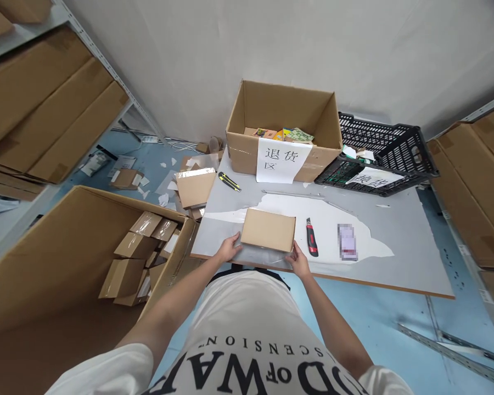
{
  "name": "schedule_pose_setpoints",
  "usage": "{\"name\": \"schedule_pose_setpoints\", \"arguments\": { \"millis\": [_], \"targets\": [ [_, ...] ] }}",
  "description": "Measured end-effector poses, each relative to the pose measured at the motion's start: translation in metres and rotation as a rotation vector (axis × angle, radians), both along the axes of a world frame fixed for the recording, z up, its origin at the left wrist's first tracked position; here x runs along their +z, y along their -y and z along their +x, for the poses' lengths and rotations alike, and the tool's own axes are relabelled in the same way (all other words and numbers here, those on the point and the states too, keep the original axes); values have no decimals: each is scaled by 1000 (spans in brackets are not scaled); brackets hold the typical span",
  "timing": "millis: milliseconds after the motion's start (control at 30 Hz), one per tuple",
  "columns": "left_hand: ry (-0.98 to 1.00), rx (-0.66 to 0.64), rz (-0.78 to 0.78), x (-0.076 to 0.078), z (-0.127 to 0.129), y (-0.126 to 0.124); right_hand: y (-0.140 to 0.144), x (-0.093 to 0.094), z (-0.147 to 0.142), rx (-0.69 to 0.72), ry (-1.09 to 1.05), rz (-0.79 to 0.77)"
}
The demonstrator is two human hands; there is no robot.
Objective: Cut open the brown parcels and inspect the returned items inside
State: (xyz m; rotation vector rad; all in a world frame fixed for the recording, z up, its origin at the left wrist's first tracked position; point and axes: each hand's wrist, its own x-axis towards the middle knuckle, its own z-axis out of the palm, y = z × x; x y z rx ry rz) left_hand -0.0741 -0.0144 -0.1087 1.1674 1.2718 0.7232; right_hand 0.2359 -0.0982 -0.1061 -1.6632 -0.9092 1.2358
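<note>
A small closed cardboard box (268,229) is at the front of the table, its plain brown top facing up. My left hand (229,247) is at its near left corner, fingers curled against the side. At the near right corner, my right hand (298,260) grips the edge, with some fingertips hidden under the box. Just right of the box lies a red and black utility knife (312,238). Farther right is a pale purple item (347,242), blurred out. A yellow and black utility knife (229,181) rests near the table's left edge.
A large open carton (242,159) with a white paper sign stands at the back, beside a black plastic crate (411,148). On my left, a big carton (78,219) holds several small boxes. Scraps and boxes litter the floor left of the table (415,247). Shelves flank both sides.
</note>
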Motion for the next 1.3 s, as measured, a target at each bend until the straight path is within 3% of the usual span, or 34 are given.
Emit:
{"name": "schedule_pose_setpoints", "arguments": {
  "millis": [233, 567, 700, 1000, 1300],
  "targets": [
    [12, -33, 35, 22, 19, -2, -13, 18, -10, 41, 32, 74],
    [84, -89, 153, 63, 16, -12, -28, 77, -3, 105, 140, 128],
    [78, -45, 176, 72, 22, -19, -38, 89, -3, 68, 239, 94],
    [-44, -19, 179, 67, 24, -43, -62, 97, 6, 93, 572, -39],
    [36, 4, 83, 47, 24, -41, -67, 78, 9, 106, 582, -72]
  ]
}}
